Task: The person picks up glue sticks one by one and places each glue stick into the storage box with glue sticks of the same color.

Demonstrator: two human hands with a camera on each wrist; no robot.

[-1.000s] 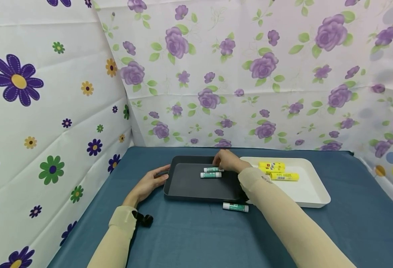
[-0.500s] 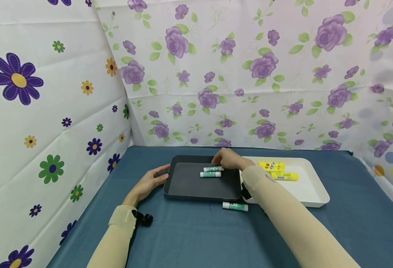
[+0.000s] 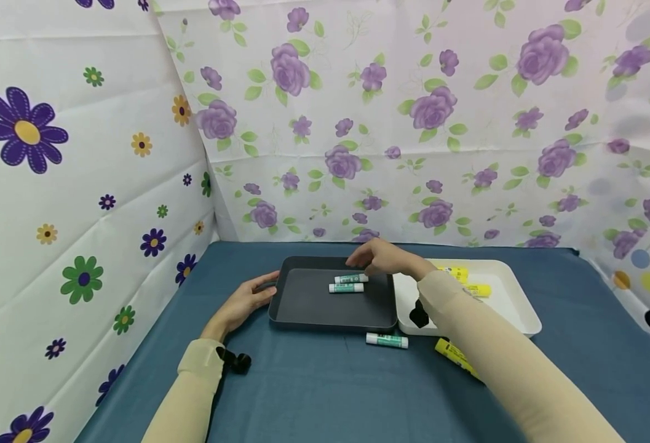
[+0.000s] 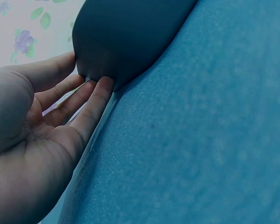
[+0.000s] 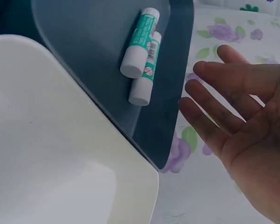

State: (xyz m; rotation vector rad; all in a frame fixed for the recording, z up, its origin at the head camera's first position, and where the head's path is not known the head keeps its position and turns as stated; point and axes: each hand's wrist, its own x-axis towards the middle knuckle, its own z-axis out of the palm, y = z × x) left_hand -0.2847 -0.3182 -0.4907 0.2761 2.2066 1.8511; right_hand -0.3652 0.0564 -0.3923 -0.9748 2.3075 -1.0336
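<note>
My left hand (image 3: 241, 306) touches the left wall of the dark grey tray (image 3: 308, 311) with nearly straight fingertips; the left wrist view shows thumb and fingers at the tray's corner (image 4: 107, 51). Over the tray's back right part, my right hand (image 3: 388, 257) has loosely spread fingers and holds nothing. Just below it, two green-and-white glue sticks (image 3: 346, 288) lie side by side in the tray, their white caps clear in the right wrist view. One more green glue stick (image 3: 387, 341) lies on the cloth in front of the tray.
A white tray (image 3: 510, 311) stands right against the grey one, with yellow glue sticks (image 3: 479, 290) in it, partly hidden by my right arm. Another yellow glue stick (image 3: 456, 358) lies on the blue cloth (image 3: 302, 394) beside my right sleeve. Flowered curtains border the table behind and left.
My right hand has let go of the rear green glue stick and risen slightly to the right, its fingers spreading. The arm's shift uncovers a yellow glue stick on the cloth. My left hand stays put.
</note>
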